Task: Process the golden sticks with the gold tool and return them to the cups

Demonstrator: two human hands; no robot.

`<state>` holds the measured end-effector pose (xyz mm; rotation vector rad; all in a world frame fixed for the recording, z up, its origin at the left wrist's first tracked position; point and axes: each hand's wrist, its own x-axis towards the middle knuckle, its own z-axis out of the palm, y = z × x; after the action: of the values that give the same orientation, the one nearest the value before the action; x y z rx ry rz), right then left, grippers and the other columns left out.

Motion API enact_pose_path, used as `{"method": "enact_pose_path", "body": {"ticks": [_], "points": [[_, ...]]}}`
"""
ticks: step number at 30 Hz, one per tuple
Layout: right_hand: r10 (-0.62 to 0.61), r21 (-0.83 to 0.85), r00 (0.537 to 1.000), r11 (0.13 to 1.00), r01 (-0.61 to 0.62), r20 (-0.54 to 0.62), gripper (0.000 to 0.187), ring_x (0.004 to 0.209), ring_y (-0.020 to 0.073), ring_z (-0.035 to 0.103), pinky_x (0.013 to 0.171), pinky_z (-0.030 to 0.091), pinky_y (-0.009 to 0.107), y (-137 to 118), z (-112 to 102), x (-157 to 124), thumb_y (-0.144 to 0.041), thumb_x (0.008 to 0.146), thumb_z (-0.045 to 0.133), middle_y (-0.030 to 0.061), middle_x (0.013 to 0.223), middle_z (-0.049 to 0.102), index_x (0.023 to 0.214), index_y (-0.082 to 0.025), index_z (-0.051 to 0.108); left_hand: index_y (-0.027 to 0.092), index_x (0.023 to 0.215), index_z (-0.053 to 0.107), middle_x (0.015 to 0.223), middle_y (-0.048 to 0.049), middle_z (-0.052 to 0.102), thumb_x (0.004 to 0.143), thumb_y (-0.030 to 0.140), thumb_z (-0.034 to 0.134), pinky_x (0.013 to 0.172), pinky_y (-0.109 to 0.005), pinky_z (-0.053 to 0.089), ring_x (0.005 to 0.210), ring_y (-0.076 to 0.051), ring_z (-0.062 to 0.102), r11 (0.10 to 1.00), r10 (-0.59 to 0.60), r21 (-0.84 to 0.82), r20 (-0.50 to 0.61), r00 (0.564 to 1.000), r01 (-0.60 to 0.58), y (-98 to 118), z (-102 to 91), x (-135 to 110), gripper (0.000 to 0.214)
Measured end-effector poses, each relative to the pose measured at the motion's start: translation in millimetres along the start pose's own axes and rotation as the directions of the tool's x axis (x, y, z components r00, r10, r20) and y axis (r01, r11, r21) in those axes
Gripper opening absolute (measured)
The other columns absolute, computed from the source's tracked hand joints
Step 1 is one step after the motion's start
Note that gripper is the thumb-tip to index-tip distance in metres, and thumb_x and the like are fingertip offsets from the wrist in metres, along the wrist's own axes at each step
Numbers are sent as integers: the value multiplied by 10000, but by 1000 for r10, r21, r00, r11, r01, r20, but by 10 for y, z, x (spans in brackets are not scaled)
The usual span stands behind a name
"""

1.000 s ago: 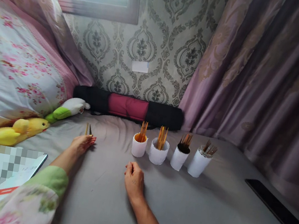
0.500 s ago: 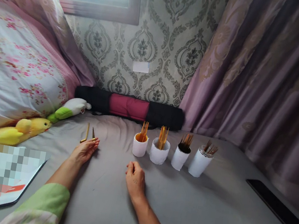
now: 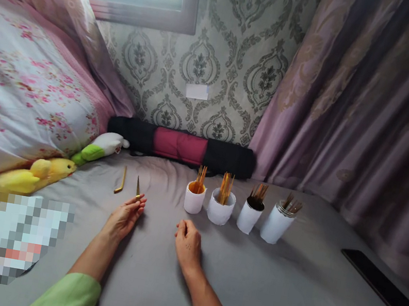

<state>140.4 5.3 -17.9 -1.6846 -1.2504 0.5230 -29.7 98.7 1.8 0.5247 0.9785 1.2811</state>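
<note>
My left hand (image 3: 126,219) lies on the grey sheet with its fingers curled. They hold the lower end of a slim, pointed, gold-coloured tool (image 3: 138,187), whose tip points away from me; my fingers hide part of its base. Left of it lies a gold rod with a bent foot (image 3: 122,181). My right hand (image 3: 188,245) rests loosely closed on the sheet, and nothing shows in it. Beyond it stand several white-wrapped cups with thin sticks: an orange-lined one (image 3: 194,201), a wide one (image 3: 220,213), a dark-lined one (image 3: 249,219) and a tilted-looking one (image 3: 276,228).
A black and maroon roll (image 3: 180,146) lies along the wall. To the left are a yellow plush toy (image 3: 33,179), a green and white plush toy (image 3: 101,149) and a blurred-out flat item (image 3: 23,240). At right lies a long black object (image 3: 381,289).
My left hand has moved right with the pointed gold tool, farther from the bent rod. My right hand stays closed in place. The whole view has shifted slightly.
</note>
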Motion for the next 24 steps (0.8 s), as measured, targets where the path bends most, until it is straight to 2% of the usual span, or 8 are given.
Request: {"method": "enact_pose_path", "body": {"ticks": [15, 24], "points": [[-22, 26, 1000, 999, 22, 4, 328, 585, 129, 569, 554, 369, 210, 35, 22, 20, -350, 863, 327, 43, 657, 638, 759, -177, 586, 85, 925, 618, 770, -64, 636, 730, -53, 476, 511, -141, 493, 567, -56, 574, 998, -39, -39, 123, 992, 44, -295, 214, -544, 278], [-14, 116, 999, 993, 10, 29, 340, 507, 112, 545, 481, 382, 205, 101, 44, 49, -378, 855, 326, 22, 632, 619, 799, -180, 597, 101, 968, 627, 800, -70, 629, 725, -1, 520, 545, -156, 482, 597, -65, 566, 998, -54, -20, 177, 983, 58, -461, 222, -766, 285]]}}
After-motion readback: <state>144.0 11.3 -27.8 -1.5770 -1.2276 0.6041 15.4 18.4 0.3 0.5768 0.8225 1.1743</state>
